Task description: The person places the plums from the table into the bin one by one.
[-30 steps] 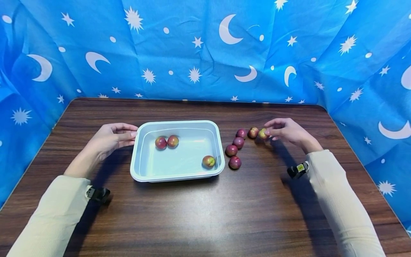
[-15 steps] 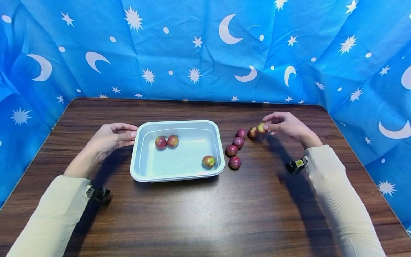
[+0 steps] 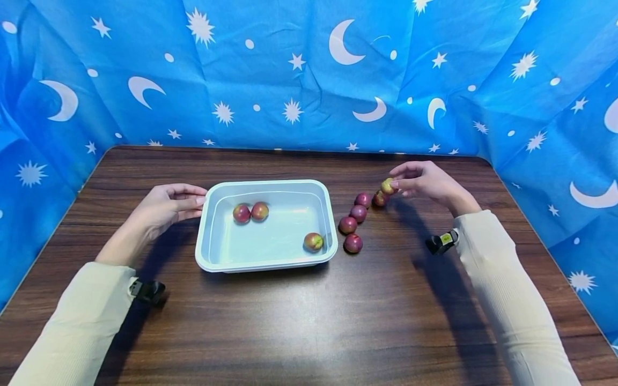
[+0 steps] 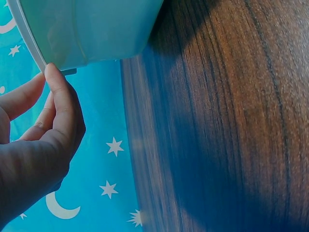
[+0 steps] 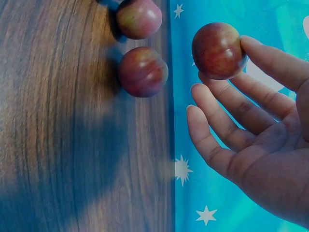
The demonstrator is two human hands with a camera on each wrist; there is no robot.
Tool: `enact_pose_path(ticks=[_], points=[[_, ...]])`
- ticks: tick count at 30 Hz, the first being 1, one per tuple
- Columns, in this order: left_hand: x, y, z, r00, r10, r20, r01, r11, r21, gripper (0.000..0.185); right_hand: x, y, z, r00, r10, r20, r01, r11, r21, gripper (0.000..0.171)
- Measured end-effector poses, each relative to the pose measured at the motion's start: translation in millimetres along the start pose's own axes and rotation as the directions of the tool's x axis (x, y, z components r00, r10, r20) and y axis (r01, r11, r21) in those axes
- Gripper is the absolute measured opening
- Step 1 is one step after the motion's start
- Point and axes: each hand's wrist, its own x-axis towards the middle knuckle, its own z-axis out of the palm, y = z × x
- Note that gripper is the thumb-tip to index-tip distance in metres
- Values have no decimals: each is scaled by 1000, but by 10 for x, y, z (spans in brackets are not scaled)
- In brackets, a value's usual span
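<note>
A white plastic container stands on the dark wooden table, with three red-green plums inside: a touching pair toward the back left and one plum near the front right corner. At its left rim, my left hand pinches the edge between thumb and fingers, as the left wrist view also shows. My right hand holds a yellowish-red plum between thumb and fingertips, raised above the table. Just below and left of it lies another plum on the wood.
Several purple-red plums form a slanting row on the table right of the container; the frontmost plum is close to its wall. A blue cloth with moons and stars hangs behind the table's back edge.
My right hand has lifted the plum off the table and carried it slightly left and up. The left hand and container have stayed in place.
</note>
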Motion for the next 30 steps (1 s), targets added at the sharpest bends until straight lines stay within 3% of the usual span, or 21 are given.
enact_pose_path(ticks=[8, 17, 30], points=[[9, 0, -9, 1000, 1, 6, -1, 998, -61, 30, 38, -80, 25, 1000, -14, -4, 14, 1000, -20, 41], [3, 3, -7, 1000, -2, -1, 2, 1000, -3, 34, 53, -169, 36, 999, -50, 9, 50, 998, -37, 40], [-6, 18, 3, 1000, -5, 0, 5, 1000, -17, 35, 79, -255, 59, 998, -60, 10, 60, 997, -45, 41]])
